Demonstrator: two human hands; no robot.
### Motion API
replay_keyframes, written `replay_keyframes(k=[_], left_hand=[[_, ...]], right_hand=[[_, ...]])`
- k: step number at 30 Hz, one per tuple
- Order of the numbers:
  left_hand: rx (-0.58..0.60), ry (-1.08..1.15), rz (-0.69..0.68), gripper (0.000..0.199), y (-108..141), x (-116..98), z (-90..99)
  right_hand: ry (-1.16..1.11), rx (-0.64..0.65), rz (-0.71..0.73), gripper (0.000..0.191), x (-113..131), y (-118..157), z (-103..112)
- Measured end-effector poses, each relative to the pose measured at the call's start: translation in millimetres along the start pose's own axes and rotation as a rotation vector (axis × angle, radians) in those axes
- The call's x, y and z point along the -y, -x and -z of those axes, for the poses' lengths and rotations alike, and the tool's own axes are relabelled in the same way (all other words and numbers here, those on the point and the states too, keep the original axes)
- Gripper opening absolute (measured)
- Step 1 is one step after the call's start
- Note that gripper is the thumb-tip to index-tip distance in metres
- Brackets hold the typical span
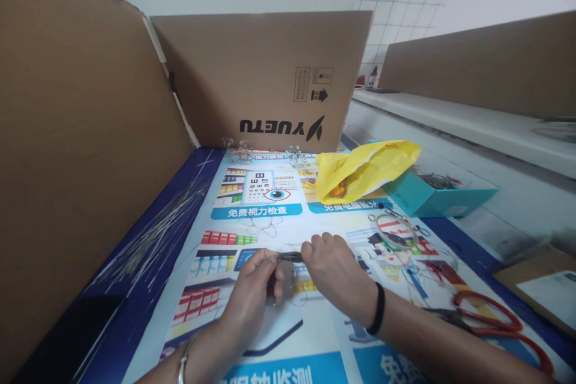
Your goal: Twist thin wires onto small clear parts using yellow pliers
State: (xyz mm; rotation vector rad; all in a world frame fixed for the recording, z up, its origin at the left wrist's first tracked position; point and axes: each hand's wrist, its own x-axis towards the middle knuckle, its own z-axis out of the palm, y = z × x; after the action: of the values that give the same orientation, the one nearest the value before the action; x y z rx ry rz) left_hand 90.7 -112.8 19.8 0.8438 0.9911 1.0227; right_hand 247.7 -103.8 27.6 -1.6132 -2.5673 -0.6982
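Note:
My left hand (256, 282), a metal bangle at its wrist, is closed in a pinch at the jaw tips of dark pliers (290, 257). Between its fingertips is a thin wire, mostly hidden; a faint loop of wire (306, 299) hangs below the jaws. My right hand (335, 273), with a black band at the wrist, wraps round the pliers' handles, covering them. Both hands are over the printed poster sheet (324, 330). Just beyond them lies a wire shape with petal-like loops (261, 228).
Cardboard panels (252, 78) stand at the back and left. Long straight wires (148, 234) lie along the left. Right of my hands are a yellow bag (364, 168), a teal box (454, 198), a wire coil (396, 231) and red-handled scissors (495, 331). Small wire clusters (294, 155) sit at the back.

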Motion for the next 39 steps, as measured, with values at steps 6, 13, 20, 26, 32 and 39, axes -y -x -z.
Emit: replay_keyframes(k=[6,13,20,26,32,39], left_hand=[[0.026,-0.045,-0.007,0.024,-0.7,0.3,3.7],[0.127,-0.182,-0.03,0.021,-5.2,-8.9,11.3],[0.188,-0.265,0.011,0.024,-10.2,-17.7,15.2],[0.22,-0.39,0.024,0.026,-17.2,-17.7,23.4],[0.308,-0.475,0.042,0.027,-17.3,-21.5,25.1],[0.427,-0.522,0.042,0.029,-17.4,-29.9,28.5]], right_hand=[[-0.05,0.01,0.038,0.013,-4.7,1.6,-5.4],[-0.172,-0.005,0.06,0.008,-11.8,1.8,-5.9],[-0.127,-0.07,0.073,0.011,-15.4,2.6,4.1],[-0.109,-0.093,0.074,0.011,-15.1,3.8,10.7],[-0.105,-0.12,0.11,0.011,-15.4,3.1,15.5],[-0.105,-0.096,0.188,0.013,-17.8,2.5,20.2]])
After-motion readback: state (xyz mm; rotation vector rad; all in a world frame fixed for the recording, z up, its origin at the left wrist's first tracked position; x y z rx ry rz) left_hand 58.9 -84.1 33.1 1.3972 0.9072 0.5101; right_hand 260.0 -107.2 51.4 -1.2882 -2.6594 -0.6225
